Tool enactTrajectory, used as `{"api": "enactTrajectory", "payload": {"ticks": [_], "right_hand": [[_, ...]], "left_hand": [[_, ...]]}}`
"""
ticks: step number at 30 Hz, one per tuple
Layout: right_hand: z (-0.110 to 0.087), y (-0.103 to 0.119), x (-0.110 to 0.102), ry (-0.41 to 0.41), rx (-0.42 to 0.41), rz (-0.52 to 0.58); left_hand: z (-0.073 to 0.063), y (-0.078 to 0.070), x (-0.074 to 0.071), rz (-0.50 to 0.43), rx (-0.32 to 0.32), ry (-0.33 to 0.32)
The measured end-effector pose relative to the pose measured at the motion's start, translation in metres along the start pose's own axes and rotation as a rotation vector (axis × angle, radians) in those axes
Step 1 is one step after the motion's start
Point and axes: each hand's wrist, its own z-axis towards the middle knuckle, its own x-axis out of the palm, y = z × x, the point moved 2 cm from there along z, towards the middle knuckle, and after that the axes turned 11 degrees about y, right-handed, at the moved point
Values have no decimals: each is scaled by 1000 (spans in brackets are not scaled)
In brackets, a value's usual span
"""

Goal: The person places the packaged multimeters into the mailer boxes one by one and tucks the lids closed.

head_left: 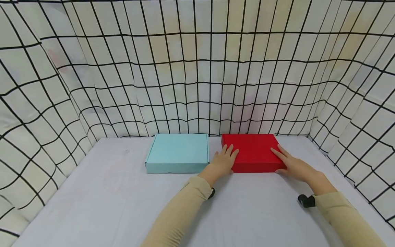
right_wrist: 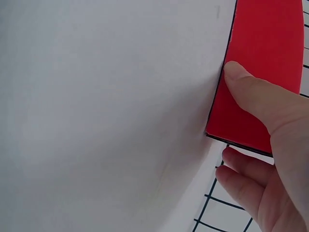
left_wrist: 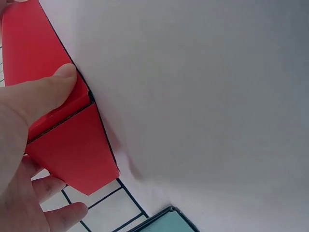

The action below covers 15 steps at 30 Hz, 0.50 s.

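Note:
A flat red box (head_left: pixel 251 151) lies closed on the white table, right of centre. At its left front corner is my left hand (head_left: pixel 221 161), with spread fingers over the left edge of the lid. The left thumb (left_wrist: pixel 60 79) rests against the front face in the left wrist view. My right hand (head_left: pixel 296 168) touches the box's right front corner, its fingers extended along the right edge. In the right wrist view, the right thumb (right_wrist: pixel 246 87) lies on the red front face. A closed light-blue box (head_left: pixel 179 152) sits close to the left hand's left side.
White cloth covers the table (head_left: pixel 102 199). Behind the boxes and along both sides rises a black wire grid (head_left: pixel 197 82) backed by pale fabric. A black device (head_left: pixel 306 201) is worn at the right wrist.

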Motion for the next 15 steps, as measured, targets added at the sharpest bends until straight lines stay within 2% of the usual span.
{"api": "enactTrajectory", "payload": {"ticks": [7, 15], "right_hand": [[2, -4, -3, 3, 1, 45], [2, -4, 1, -11, -7, 188]], "left_hand": [[5, 1, 1, 6, -6, -10], [1, 0, 2, -4, 11, 5]]}}
